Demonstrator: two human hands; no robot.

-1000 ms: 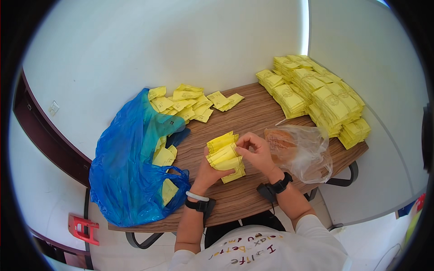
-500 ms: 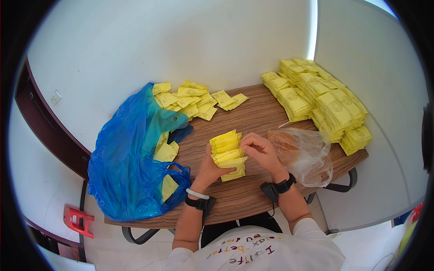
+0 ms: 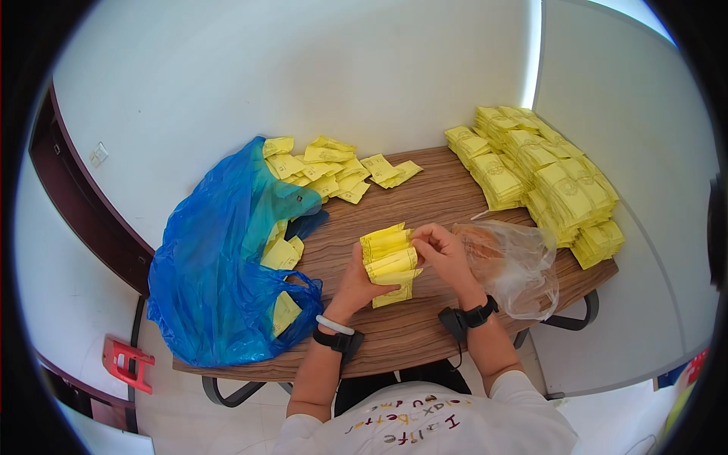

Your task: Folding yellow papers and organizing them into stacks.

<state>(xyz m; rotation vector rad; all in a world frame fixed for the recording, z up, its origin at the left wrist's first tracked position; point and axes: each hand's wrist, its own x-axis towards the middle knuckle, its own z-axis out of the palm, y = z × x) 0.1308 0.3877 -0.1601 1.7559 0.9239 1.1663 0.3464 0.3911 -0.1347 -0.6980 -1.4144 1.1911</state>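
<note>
Our left hand (image 3: pixel 355 282) and right hand (image 3: pixel 444 254) pinch a stack of yellow paper packets (image 3: pixel 390 262) between the fingers, over the wooden table (image 3: pixel 425 334). Clear plastic bag (image 3: pixel 516 265) just right of fingers; blue plastic bag (image 3: pixel 220 265) left; loose packets (image 3: pixel 326 171) beyond; stacked bundles (image 3: pixel 546 178) far right.

Bundle of yellow packets (image 3: pixel 390 262) held at table centre, loose yellow packets (image 3: pixel 334 168) far left, stacked yellow packets (image 3: pixel 542 178) right, blue plastic bag (image 3: pixel 220 265) left, clear plastic bag (image 3: pixel 512 265) beside bundle
</note>
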